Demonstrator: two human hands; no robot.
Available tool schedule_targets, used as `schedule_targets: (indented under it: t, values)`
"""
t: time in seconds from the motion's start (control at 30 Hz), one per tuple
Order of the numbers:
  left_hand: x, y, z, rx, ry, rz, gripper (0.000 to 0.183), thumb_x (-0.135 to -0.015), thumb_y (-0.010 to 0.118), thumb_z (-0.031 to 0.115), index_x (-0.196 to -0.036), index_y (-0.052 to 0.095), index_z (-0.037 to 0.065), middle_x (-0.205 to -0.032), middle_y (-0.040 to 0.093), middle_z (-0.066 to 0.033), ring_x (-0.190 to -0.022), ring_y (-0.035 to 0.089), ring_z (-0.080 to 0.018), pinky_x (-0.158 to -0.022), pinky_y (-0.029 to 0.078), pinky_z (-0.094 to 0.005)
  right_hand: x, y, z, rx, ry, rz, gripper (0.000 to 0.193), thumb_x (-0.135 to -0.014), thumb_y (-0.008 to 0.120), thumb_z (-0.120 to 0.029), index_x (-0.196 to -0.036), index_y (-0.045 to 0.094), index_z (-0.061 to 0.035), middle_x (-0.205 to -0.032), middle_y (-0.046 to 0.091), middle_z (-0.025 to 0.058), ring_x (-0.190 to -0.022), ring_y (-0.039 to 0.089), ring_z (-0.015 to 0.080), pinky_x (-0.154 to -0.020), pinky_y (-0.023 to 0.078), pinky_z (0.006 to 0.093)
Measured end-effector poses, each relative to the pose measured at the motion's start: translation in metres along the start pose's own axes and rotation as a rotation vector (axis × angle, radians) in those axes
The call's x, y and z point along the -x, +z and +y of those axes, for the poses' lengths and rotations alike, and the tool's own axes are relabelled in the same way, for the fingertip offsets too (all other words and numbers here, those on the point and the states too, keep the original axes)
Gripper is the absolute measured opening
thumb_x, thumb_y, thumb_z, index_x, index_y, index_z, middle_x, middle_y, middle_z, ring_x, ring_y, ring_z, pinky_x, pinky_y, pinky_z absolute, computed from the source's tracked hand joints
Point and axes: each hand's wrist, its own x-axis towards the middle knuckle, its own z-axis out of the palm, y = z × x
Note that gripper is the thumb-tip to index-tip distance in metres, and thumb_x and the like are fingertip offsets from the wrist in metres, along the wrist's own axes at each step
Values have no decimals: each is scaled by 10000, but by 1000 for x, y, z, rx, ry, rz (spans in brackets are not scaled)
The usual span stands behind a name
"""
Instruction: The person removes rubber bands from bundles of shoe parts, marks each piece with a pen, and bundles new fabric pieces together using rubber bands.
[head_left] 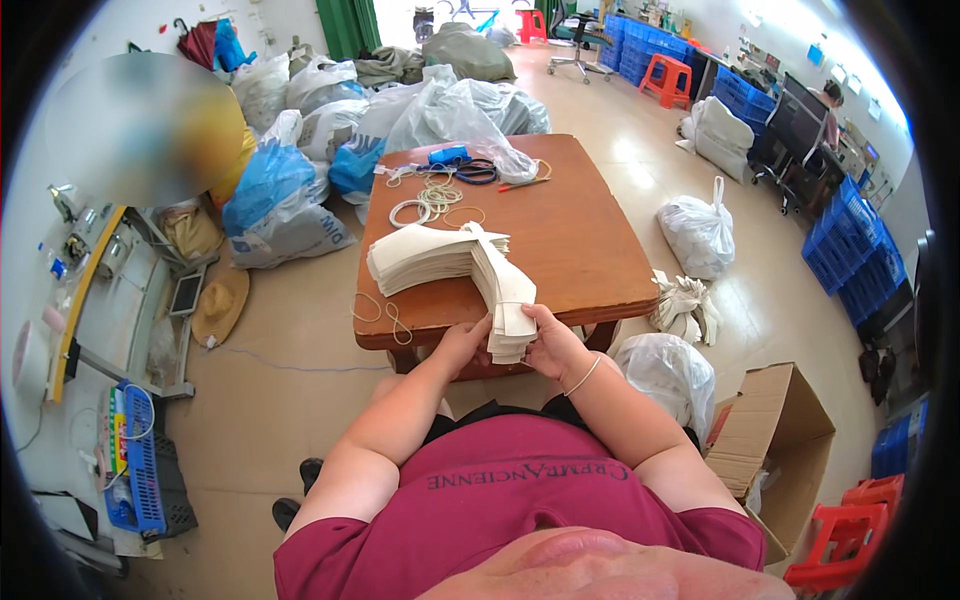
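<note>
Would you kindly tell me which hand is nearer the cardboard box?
Right. The right hand is left of the cardboard box; the left hand is farther left, across the white stack.

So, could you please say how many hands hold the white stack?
2: the left hand at the left of the white stack, the right hand at its right, near the edge of the table; both are partly hidden.

L grip (466,342), R grip (553,343) hold wht stack (497,285).
</note>
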Motion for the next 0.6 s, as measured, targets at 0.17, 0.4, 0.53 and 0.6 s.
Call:
schedule_targets:
  t: [0.17,0.4,0.53,0.6]
  values:
    - [-19,10,-27,138,170,83,546,-977,424,556,-966,644,56,-794,655,-51,-628,606,-167,-564,464,-286,-5,-5,1,30,4,5,552,-882,569,-425,-1300,514,-69,-1210,599,82,-1062,562,255,-927,430,400]
    - [-24,-12,-35,-585,419,112,433,-1013,398,386,-1023,631,21,-802,673,-128,-674,626,-234,-674,506,-379,-3,-6,-2,71,-8,25,549,-880,564,-426,-1309,513,-88,-1208,595,75,-1069,556,261,-919,444,420]
    - [-20,1,-42,-700,343,110,396,-1011,392,306,-871,602,1,-690,644,-120,-659,628,-260,-688,495,-390,3,-4,-9,31,-33,49,560,-876,565,-428,-1310,512,-79,-1218,593,74,-1082,552,268,-928,439,423]
    - [-22,5,-43,-688,310,125,390,-1011,393,300,-882,606,0,-680,640,-117,-636,623,-250,-660,496,-386,2,-8,-9,29,-43,31,602,-875,571,-437,-1325,475,-47,-1239,565,119,-1071,545,286,-929,433,433]
